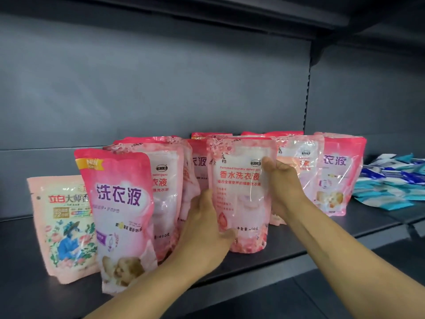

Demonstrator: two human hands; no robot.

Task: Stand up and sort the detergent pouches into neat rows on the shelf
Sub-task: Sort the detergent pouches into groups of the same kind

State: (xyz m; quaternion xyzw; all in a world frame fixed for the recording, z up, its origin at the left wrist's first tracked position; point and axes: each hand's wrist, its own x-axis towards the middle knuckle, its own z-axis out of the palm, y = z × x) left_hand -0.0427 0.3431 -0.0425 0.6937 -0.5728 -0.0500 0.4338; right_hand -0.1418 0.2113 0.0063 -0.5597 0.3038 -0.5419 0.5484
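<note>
hands on the middle pouch (240, 192), one at each side edge. left hand (202, 229) cups its lower left edge, fingers wrapped behind, thumb at the front. right hand (281, 183) clamps the upper right edge, thumb across the front near the printed logo, fingers out of sight behind. the pouch stands upright on the grey shelf (322, 236), its base close to the front lip, a strip of bare shelf showing in front of it.

to its left, tight quarters: a front pink pouch (119, 217) with purple lettering leans a little, nearest the shelf edge, and another pale pink pouch (165, 192) stands behind it, touching or nearly touching the left hand. further left a floral pouch (62, 226) stands alone, with bare shelf beyond it out to the left.

to the right, a clear-fronted pink pouch (299, 166) sits just behind the right hand, and a brighter right-end pouch (340, 173) stands beside that. more pink tops peek up in a back row against the rear panel (161, 77).

past the right-end pouch, a gap of bare shelf, then a heap of blue and white packets (391, 180) lying flat. plenty of headroom above the pouches to the upper shelf (207, 10).
</note>
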